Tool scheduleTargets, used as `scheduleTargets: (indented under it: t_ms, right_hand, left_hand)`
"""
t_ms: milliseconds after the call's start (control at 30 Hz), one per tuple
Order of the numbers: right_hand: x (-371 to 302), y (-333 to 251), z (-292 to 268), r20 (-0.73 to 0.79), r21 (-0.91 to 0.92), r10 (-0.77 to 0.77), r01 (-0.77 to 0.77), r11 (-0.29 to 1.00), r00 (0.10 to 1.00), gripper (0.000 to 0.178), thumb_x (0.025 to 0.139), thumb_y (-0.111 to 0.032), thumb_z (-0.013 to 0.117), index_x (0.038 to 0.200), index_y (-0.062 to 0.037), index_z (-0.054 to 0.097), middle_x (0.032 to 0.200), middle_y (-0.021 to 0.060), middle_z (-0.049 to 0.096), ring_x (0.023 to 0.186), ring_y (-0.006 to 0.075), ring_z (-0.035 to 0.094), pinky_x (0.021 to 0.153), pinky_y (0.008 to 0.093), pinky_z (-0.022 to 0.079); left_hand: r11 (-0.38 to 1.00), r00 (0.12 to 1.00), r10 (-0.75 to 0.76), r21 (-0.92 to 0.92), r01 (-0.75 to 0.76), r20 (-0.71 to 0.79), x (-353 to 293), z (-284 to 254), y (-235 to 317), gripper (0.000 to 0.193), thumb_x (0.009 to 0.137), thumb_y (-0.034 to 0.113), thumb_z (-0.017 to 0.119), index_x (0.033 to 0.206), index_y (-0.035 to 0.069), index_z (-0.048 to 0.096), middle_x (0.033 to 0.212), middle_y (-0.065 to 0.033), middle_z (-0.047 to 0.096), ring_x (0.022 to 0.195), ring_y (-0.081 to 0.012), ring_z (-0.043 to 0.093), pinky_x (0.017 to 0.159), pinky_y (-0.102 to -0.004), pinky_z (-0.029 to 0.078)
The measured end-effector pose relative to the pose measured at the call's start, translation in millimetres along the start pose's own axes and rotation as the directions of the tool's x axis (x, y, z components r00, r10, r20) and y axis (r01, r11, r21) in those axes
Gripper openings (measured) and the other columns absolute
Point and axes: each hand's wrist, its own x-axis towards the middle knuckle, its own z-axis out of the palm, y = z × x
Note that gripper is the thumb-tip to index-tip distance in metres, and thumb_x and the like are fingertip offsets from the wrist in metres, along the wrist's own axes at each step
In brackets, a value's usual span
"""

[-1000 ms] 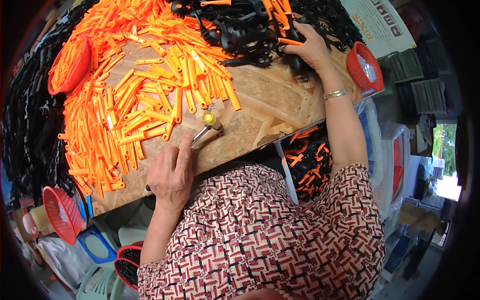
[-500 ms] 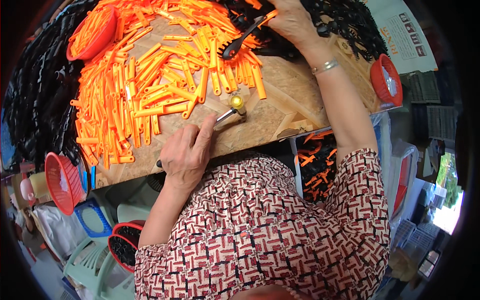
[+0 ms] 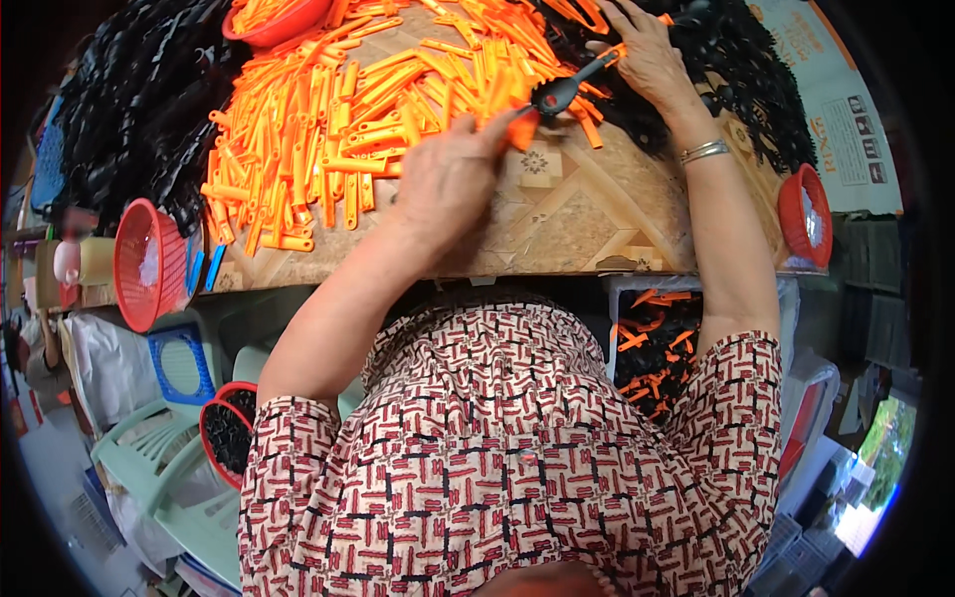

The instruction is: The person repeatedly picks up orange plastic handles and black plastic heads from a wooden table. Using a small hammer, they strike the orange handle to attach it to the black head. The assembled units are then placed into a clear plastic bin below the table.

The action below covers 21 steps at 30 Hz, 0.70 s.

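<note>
My right hand (image 3: 652, 68), with a metal bangle at the wrist, is at the far edge of the bare tabletop. It is closed around the orange handle end of a black toothed pasta server (image 3: 557, 96), whose bowl points left. My left hand (image 3: 453, 184) is blurred, reaching over the near side of the orange handles (image 3: 288, 159). It seems closed on a small mallet (image 3: 522, 129), whose smeared orange-red head is beside the server's bowl. The palm hides the mallet's grip. More black utensils (image 3: 751, 75) are heaped beyond my right hand.
Long black pieces (image 3: 139, 109) are piled at far left. Red baskets (image 3: 139, 264) (image 3: 808, 214) stand at both ends of the wooden table (image 3: 557, 229). A bin (image 3: 657, 348) under the table's edge holds orange-and-black utensils. Green chairs (image 3: 149, 443) stand at lower left.
My left hand has risen from the table's near edge to the server, bringing the mallet along. My right hand still has the server. The whole view has shifted.
</note>
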Motion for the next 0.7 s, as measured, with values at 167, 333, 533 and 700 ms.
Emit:
scheduleTargets:
  t_ms: [167,333,533,700]
  right_hand:
    - [-10,-7,-20,0.079,-0.018,0.093,-0.092,0.996,0.993,0.074,0.085,-0.041,0.078,0.146,-0.0098,0.049,0.157,0.0175,0.036,0.142,0.0411,0.034,0.105,0.0633,0.039]
    - [-8,-40,-46,-0.098,-0.144,-0.046,0.032,0.989,0.994,0.063,0.082,-0.019,0.073,0.142,-0.0107,0.054,0.162,0.0168,0.030,0.146,0.0381,0.032,0.109,0.0621,0.032]
    - [-31,-62,-72,-0.164,-0.418,-0.406,0.309,0.854,0.899,0.052,0.080,-0.003,0.066,0.131,-0.0111,0.063,0.156,0.0116,0.040,0.141,0.0342,0.039,0.107,0.0568,0.033]
    - [-63,-58,-51,-0.276,-0.429,-0.418,0.278,0.859,0.865,0.042,0.080,-0.004,0.067,0.120,-0.0153,0.070,0.128,0.0039,0.061,0.104,0.0216,0.062,0.084,0.0327,0.046]
  left_hand:
    - [0.952,0.972,-0.232,-0.198,0.232,0.024,-27,-34,-56,0.039,0.098,0.007,0.055,0.134,0.019,0.067,0.107,-0.0176,0.073,0.086,-0.0254,0.072,0.081,-0.0356,0.056]
    - [0.930,0.964,-0.266,-0.270,0.251,-0.020,-31,-48,-88,0.033,0.099,0.020,0.066,0.132,0.017,0.069,0.067,-0.0086,0.060,0.060,-0.0134,0.054,0.060,-0.0298,0.045]
    - [0.997,0.913,-0.082,-0.034,0.074,-0.401,-11,-31,-89,0.029,0.098,0.022,0.066,0.126,0.016,0.071,0.080,-0.0130,0.066,0.068,-0.0267,0.064,0.065,-0.0375,0.051]
    - [0.947,0.943,-0.191,0.201,0.250,-0.273,10,-27,-91,0.030,0.103,0.024,0.054,0.129,0.017,0.067,0.106,-0.0133,0.063,0.095,-0.0361,0.067,0.076,-0.0450,0.053]
